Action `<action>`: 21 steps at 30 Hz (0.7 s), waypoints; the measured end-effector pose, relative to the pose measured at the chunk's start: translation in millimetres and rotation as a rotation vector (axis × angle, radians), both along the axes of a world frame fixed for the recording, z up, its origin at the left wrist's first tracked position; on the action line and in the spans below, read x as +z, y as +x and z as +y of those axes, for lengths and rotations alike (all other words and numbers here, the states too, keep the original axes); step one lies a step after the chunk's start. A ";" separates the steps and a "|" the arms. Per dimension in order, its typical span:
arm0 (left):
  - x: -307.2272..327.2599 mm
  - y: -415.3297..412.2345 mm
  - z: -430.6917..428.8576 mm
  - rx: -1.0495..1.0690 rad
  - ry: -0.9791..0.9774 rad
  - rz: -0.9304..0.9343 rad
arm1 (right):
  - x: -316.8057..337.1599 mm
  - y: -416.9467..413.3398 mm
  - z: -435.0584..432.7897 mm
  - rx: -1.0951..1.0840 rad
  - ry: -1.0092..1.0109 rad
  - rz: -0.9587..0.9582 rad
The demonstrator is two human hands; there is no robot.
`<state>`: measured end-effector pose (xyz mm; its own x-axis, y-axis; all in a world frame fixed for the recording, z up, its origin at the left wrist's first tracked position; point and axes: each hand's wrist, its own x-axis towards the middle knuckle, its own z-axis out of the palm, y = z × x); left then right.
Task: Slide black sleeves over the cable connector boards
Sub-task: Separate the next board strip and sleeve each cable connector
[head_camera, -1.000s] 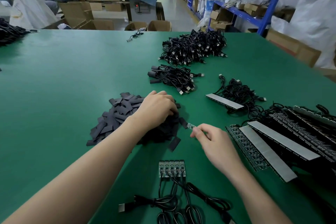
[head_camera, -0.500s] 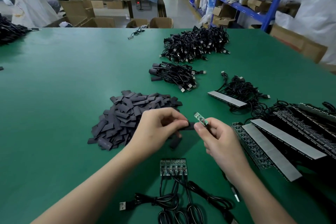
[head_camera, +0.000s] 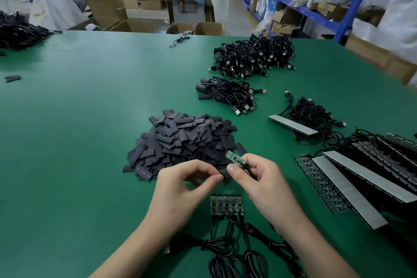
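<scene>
Sleeve (head_camera: 225,175) sits pinched between left hand (head_camera: 182,184) thumb and forefinger, just above the table (head_camera: 79,119), touching the right thumb tip. Right hand (head_camera: 259,178) grips the cable end of a small green board (head_camera: 234,158); the board's free end sticks up and away, toward the pile of sleeves (head_camera: 180,142). Board is bare, sleeve not yet on it.

Sleeve mouth is hidden behind the fingers, so I can't tell if it's open or pressed flat.

How I'd do this step:
- Squeeze the sleeve by its edges, not its faces, so the mouth pops open.
- Board and sleeve aren't lined up now. Tilt the board's free end down to the mouth, or bring the sleeve up to it.
- Enter one corner first, then level out and push. Parts on the board face likely snag the lip, so wiggle rather than force.
- Keep the right grip on the cable end, close to the board, so the push doesn't load the solder joints.
- Slide until the whole board is covered.

Five more boards (head_camera: 226,205) lie in a row near the table's front edge, cables trailing toward the person, all bare. Sleeved cables (head_camera: 225,95) look stacked further back.
</scene>
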<state>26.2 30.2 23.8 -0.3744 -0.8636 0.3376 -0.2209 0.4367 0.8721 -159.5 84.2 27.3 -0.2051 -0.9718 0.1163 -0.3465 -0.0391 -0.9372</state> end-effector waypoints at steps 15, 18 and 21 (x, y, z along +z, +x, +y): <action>-11.8 3.8 -0.6 -0.006 -0.223 -0.158 | -1.8 8.2 4.3 0.001 0.042 0.014; -11.6 0.9 0.0 -0.020 -0.246 -0.182 | -1.3 8.3 4.6 0.004 0.040 0.007; -12.8 -0.7 -0.4 0.017 -0.289 -0.200 | -1.9 7.6 5.2 -0.004 0.041 -0.017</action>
